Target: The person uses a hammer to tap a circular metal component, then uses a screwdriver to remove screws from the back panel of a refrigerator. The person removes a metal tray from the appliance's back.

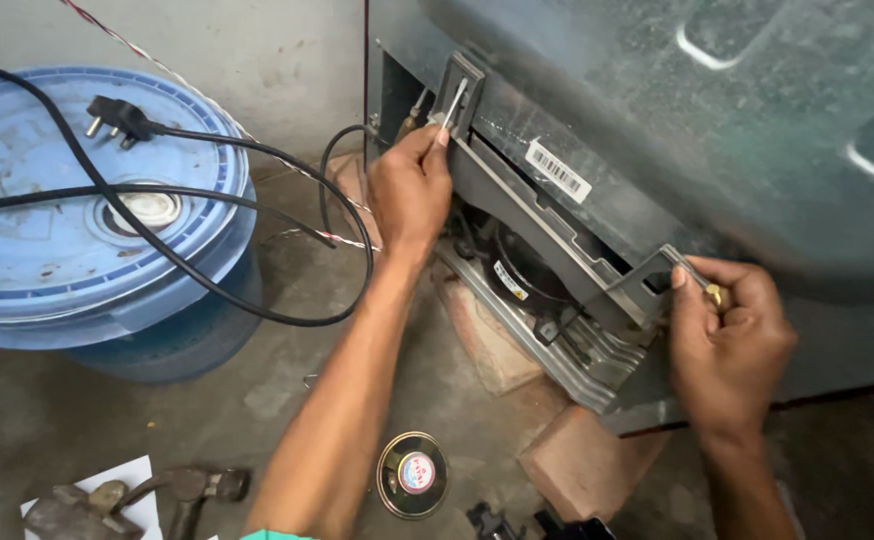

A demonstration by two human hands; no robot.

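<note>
A dark grey appliance cabinet (677,110) lies tilted with its compressor bay facing me. A grey metal cover bracket (547,235) runs across that bay, over the black compressor (522,275). My left hand (409,190) grips the bracket's upper left end, fingertips pinching a thin silver pin or tool (454,102) there. My right hand (727,345) holds the bracket's lower right end and pinches a small brass-coloured screw (714,293).
A blue plastic drum (87,220) stands at left with a black cable and plug (117,118) lying over its lid. Bricks (582,460) prop the cabinet. A small round tin (412,473), a hammer (182,490) and stones lie on the concrete floor.
</note>
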